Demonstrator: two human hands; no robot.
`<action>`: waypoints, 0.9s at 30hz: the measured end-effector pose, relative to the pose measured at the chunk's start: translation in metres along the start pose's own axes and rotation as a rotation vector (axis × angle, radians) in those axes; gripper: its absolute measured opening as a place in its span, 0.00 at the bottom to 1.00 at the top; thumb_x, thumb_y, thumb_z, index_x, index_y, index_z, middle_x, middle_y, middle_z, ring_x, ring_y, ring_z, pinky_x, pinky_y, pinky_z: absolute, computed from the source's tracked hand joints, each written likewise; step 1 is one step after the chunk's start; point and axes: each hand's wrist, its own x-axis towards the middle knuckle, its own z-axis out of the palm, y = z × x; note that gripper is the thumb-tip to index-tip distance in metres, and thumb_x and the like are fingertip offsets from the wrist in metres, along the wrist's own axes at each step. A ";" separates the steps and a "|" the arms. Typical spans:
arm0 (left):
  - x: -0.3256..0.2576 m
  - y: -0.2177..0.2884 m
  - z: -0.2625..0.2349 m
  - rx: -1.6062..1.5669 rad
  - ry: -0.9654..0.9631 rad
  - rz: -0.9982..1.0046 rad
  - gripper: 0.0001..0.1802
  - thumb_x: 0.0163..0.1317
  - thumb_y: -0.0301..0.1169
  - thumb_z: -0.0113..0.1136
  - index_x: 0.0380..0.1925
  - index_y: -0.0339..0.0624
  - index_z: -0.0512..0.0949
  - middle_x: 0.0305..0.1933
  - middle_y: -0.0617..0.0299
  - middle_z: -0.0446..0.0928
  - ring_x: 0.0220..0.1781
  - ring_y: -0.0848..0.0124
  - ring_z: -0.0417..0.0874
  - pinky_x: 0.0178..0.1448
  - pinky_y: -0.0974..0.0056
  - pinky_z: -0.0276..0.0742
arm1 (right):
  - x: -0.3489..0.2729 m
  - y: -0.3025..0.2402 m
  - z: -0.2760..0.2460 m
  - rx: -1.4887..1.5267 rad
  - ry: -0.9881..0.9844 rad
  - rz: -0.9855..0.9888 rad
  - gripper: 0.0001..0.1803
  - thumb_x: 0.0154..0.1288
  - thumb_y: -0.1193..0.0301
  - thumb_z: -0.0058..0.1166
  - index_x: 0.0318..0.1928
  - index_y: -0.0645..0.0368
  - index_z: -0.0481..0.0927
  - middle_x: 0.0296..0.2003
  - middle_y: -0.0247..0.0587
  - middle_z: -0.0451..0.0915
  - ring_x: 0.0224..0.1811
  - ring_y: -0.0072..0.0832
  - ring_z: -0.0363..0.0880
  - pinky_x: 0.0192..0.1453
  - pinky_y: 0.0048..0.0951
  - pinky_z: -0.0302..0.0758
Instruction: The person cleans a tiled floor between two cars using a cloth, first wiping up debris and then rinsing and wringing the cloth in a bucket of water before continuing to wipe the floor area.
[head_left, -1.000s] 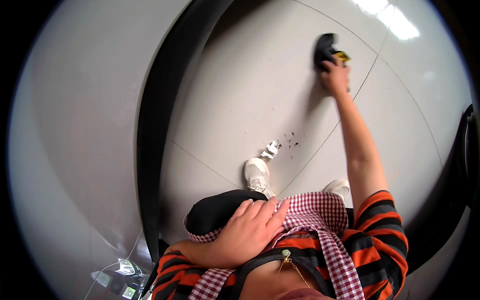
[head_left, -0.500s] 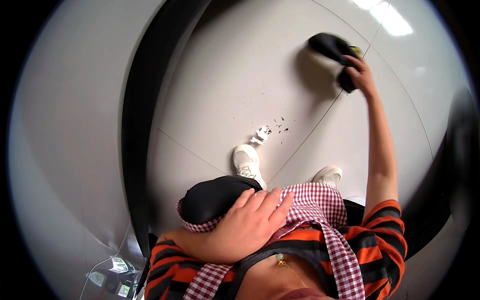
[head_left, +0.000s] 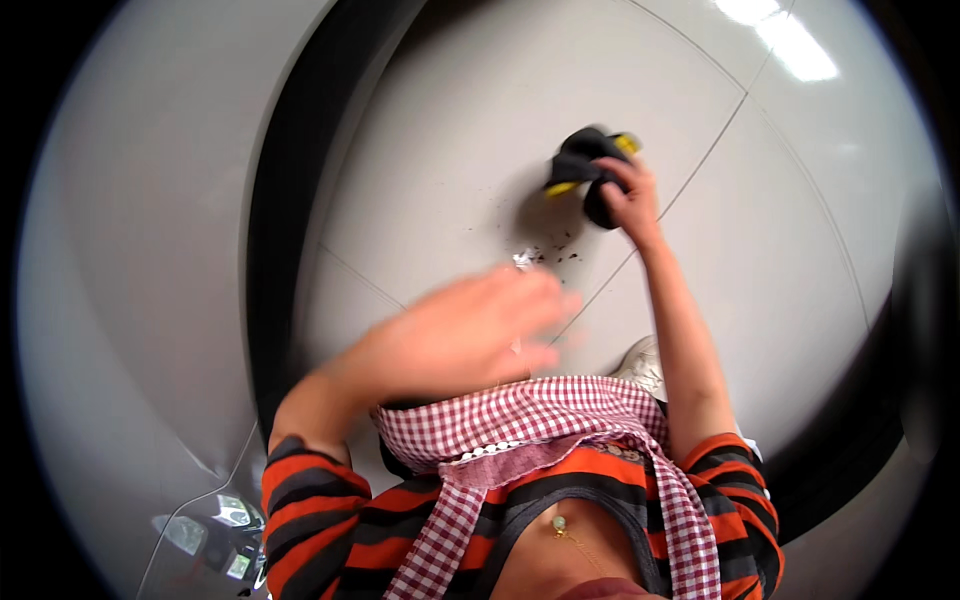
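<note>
Your right hand [head_left: 628, 195] clenched around black-and-yellow handheld tool [head_left: 585, 170], held low over floor tile [head_left: 450, 150], just beyond debris scatter [head_left: 545, 255] near tile seam. Your left hand [head_left: 465, 335] blurred, fingers spread, holding nothing, raised above checked apron [head_left: 540, 415].

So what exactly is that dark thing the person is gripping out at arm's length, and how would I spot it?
Start from the pale grey tiled floor and follow the bare right forearm up to the right hand. In its grip, above a scatter of dark crumbs near a tile seam, is a small black hand tool with yellow tips. Those yellow tips set it apart; nothing else on the floor is yellow.
</note>
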 end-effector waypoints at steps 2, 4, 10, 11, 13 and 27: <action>0.036 -0.041 0.001 -0.165 0.074 -0.100 0.25 0.58 0.39 0.57 0.54 0.41 0.70 0.55 0.50 0.70 0.52 0.57 0.74 0.56 0.57 0.70 | 0.006 -0.015 -0.012 -0.386 0.088 -0.050 0.23 0.49 0.76 0.53 0.49 0.50 0.79 0.54 0.50 0.71 0.49 0.49 0.71 0.58 0.38 0.68; 0.091 -0.074 0.023 -0.004 0.322 -0.108 0.27 0.57 0.41 0.57 0.55 0.42 0.69 0.58 0.49 0.68 0.54 0.55 0.73 0.58 0.57 0.69 | 0.006 0.004 -0.030 -0.400 -0.194 -0.043 0.24 0.57 0.73 0.53 0.56 0.48 0.73 0.58 0.45 0.68 0.51 0.44 0.70 0.60 0.37 0.65; 0.219 -0.125 0.100 0.422 0.437 -0.258 0.44 0.47 0.57 0.61 0.64 0.52 0.60 0.69 0.49 0.52 0.66 0.39 0.54 0.63 0.36 0.57 | -0.014 0.090 -0.100 -0.426 0.455 0.108 0.24 0.65 0.68 0.46 0.61 0.56 0.66 0.61 0.51 0.65 0.63 0.44 0.63 0.65 0.37 0.60; 0.227 -0.130 0.114 0.403 0.452 -0.291 0.49 0.44 0.61 0.60 0.66 0.57 0.57 0.71 0.49 0.47 0.69 0.36 0.47 0.61 0.29 0.53 | -0.025 0.096 -0.099 -0.620 0.409 0.182 0.25 0.65 0.66 0.45 0.63 0.53 0.65 0.63 0.48 0.62 0.66 0.43 0.59 0.67 0.38 0.58; 0.230 -0.117 0.136 0.409 0.518 -0.275 0.50 0.42 0.56 0.65 0.66 0.60 0.56 0.72 0.50 0.42 0.69 0.34 0.42 0.59 0.26 0.52 | -0.036 0.098 -0.095 -0.902 0.404 0.131 0.26 0.64 0.65 0.45 0.63 0.50 0.64 0.64 0.46 0.61 0.66 0.42 0.57 0.67 0.38 0.57; 0.183 -0.235 -0.157 0.498 1.149 -0.475 0.45 0.49 0.45 0.62 0.66 0.55 0.52 0.71 0.55 0.49 0.71 0.47 0.49 0.72 0.50 0.47 | -0.034 0.031 -0.078 -0.938 0.410 -0.017 0.26 0.64 0.66 0.44 0.64 0.43 0.64 0.66 0.34 0.59 0.69 0.36 0.54 0.68 0.37 0.55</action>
